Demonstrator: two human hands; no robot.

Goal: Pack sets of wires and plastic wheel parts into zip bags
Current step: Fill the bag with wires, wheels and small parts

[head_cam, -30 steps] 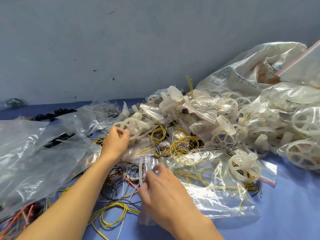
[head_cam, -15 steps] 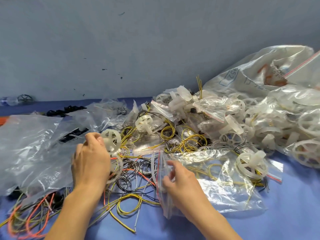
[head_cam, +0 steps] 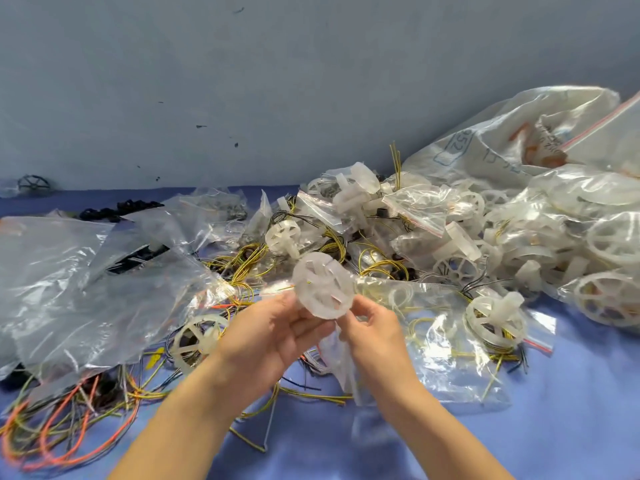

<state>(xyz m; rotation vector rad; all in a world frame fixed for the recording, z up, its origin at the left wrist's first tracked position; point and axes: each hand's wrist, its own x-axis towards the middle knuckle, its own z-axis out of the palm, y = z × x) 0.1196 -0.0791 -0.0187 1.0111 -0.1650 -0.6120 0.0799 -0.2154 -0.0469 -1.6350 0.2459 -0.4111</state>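
The plastic wheel part, pinched at its lower rim by the left hand and right hand above the bench, seems light, stiff and thin-spoked, so rim holds look safest.

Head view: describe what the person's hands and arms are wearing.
Nothing is worn. The left hand and right hand have no gloves, and no ring, watch or bracelet shows. The left forearm and right forearm are bare down to the frame's bottom edge; no sleeve or cuff is in view.
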